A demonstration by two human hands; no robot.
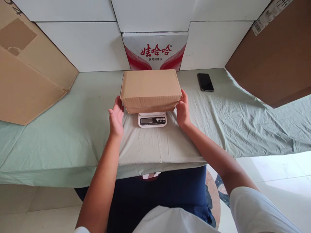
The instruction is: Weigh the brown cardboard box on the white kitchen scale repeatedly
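The left hand (116, 118) is raised with its palm turned inward and fingers stretched out and slightly spread, holding nothing; its fingertips come up to the left end of the cardboard box (150, 89), though whether they touch it or stand just off it cannot be told. The right hand (183, 111) mirrors it on the other side, fingers extended and laid flat against the box's right end, open rather than curled around it. Both forearms reach forward from the bottom of the view, bare to the short white sleeves, converging on the box.

The box is plain brown, closed, wider than it is tall, with a flap edge showing along its lower front. It sits on a small white kitchen scale (152, 119) whose display and round buttons peek out in front beneath it; the box overhangs the scale on both sides.

The scale stands on a bench (60, 142) draped in a wrinkled pale green cloth. Behind the box, leaning against white panels, is a white-and-red carton (155, 50) with printed Chinese lettering. A dark phone (205, 82) lies flat to the right, well apart from the box. Large brown cardboard sheets (26, 71) lean at the far left and far right.
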